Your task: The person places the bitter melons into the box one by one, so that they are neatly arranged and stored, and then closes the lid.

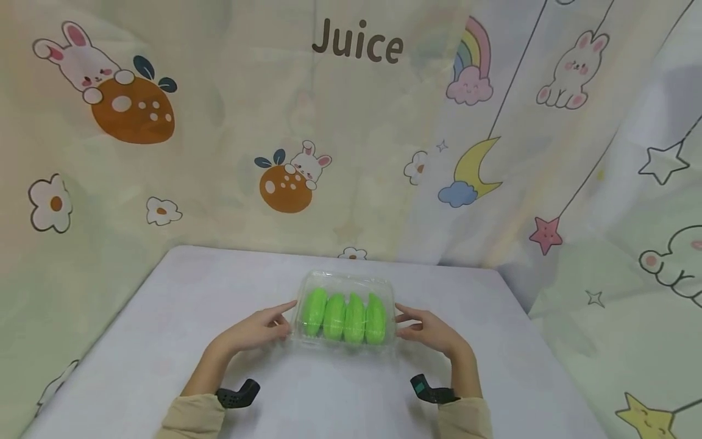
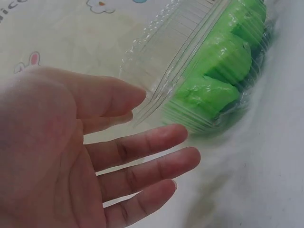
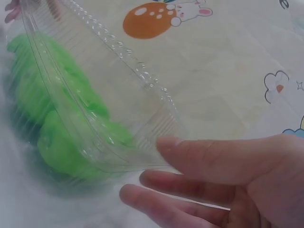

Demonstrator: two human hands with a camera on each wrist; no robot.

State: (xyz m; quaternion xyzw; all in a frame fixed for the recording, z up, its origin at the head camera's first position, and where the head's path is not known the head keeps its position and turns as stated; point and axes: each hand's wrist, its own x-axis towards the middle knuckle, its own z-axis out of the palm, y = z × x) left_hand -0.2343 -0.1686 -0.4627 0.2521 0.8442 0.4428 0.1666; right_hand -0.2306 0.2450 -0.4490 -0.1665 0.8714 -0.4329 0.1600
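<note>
A clear plastic clamshell box (image 1: 343, 278) stands in the middle of the table, its lid seemingly down. Inside lie several bright green, elongated curved pieces (image 1: 354, 320), side by side, perhaps toy bananas or cucumbers. My left hand (image 1: 262, 325) is at the box's left side, its index fingertip at the wall. In the left wrist view its lower fingers are spread and nearly straight. On the opposite side, the right hand (image 1: 430, 329) has its thumb (image 3: 204, 159) and fingertips at the box's corner. Firm contact is hard to tell for both hands.
A white tabletop (image 1: 345, 396) extends around the box. Behind it hangs a cartoon-printed cloth (image 1: 230, 122), reaching the table's back edge. Each wrist wears a black camera mount, one on the left (image 1: 238, 395) and one on the right (image 1: 433, 391).
</note>
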